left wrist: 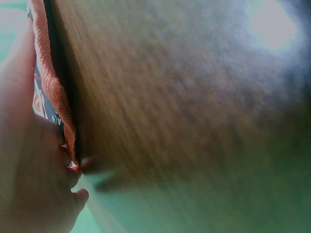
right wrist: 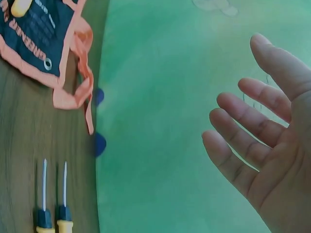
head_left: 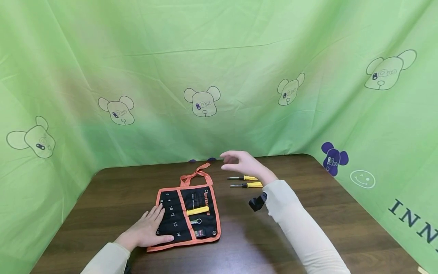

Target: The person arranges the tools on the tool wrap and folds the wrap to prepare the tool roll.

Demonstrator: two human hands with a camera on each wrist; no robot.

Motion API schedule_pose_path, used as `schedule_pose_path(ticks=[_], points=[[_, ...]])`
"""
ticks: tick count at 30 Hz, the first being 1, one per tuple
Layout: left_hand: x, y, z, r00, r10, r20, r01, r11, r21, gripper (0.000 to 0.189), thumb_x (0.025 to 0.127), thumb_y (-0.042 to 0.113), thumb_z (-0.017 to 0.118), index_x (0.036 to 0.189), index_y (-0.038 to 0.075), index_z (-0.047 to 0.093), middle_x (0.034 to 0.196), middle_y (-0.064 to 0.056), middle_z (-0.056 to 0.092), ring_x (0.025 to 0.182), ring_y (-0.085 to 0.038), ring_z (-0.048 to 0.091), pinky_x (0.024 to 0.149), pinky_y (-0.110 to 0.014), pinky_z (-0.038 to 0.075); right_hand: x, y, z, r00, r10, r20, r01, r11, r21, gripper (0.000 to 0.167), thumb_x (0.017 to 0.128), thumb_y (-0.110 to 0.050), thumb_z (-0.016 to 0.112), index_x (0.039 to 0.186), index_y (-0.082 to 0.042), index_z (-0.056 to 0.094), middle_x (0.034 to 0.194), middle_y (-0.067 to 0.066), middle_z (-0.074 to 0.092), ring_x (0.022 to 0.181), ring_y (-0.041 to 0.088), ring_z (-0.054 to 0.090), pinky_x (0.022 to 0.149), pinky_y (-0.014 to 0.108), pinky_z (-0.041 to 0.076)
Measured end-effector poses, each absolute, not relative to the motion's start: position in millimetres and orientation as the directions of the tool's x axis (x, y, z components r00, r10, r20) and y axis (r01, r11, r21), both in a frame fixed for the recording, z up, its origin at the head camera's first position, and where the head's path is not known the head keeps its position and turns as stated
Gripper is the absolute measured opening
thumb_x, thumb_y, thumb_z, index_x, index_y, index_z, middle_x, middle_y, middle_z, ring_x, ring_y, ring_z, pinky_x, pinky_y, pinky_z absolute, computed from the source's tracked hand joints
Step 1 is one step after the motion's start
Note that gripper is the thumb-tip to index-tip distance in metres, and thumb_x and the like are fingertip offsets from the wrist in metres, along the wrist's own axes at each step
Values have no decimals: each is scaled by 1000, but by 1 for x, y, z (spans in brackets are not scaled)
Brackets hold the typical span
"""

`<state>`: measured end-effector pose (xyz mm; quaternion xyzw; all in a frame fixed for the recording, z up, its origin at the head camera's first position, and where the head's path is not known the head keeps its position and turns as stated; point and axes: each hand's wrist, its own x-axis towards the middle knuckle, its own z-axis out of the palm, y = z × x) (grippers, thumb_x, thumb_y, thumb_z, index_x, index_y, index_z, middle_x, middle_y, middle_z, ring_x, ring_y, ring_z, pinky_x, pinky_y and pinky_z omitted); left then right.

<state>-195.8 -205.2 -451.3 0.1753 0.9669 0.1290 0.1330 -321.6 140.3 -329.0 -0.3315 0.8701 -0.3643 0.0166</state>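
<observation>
Left hand (head_left: 147, 228): laid palm down over the left side of my tool pouch (head_left: 181, 219), fingers extended toward the counter's (head_left: 325, 198) far edge, thumb spread out toward the right edge across the pouch's near portion; it rests on the fabric and grips nothing that I can see.

Right hand (head_left: 243, 161): raised above the counter near its far edge, right of the pouch; forearm slanting in from the near edge toward the far left; fingers loosely bent and slightly apart, thumb well separated from them, nothing held.

Pouch: spread out left of the counter's middle, black with orange trim; orange tie (head_left: 203, 167) trailing to the far edge; yellow handle (head_left: 197, 210) emerging from a pocket, its end toward the right edge; ring wrench (head_left: 196, 221) just beside it, nearer me.

Two screwdrivers (head_left: 254, 185): side by side near the far edge, right of the pouch and apart from it; tips toward the left edge, yellow handles toward the right, partly behind my right wrist in the head view.
</observation>
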Motion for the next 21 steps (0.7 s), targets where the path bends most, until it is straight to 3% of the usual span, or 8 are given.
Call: schedule_pose_path(ticks=[13, 21], points=[[-194, -204, -450, -903, 370, -219, 301, 908, 292, 100, 78, 70, 49, 141, -5, 28, 148, -21, 17, 135, -35, 15, 104, -53, 16, -334, 187, -349, -849, -476, 229, -479, 509, -715, 47, 86, -27, 67, 126, -6, 54, 110, 12, 59, 103, 26, 54, 86, 44, 42], [-197, -205, -453, -903, 374, -214, 306, 906, 292, 101, 78, 71, 48, 141, -5, 28, 148, -21, 17, 135, -35, 15, 104, -53, 16, -340, 210, -369, -883, -415, 217, -439, 574, -691, 47, 85, -29, 67, 125, -7, 55, 112, 12, 59, 107, 29, 52, 88, 45, 41]])
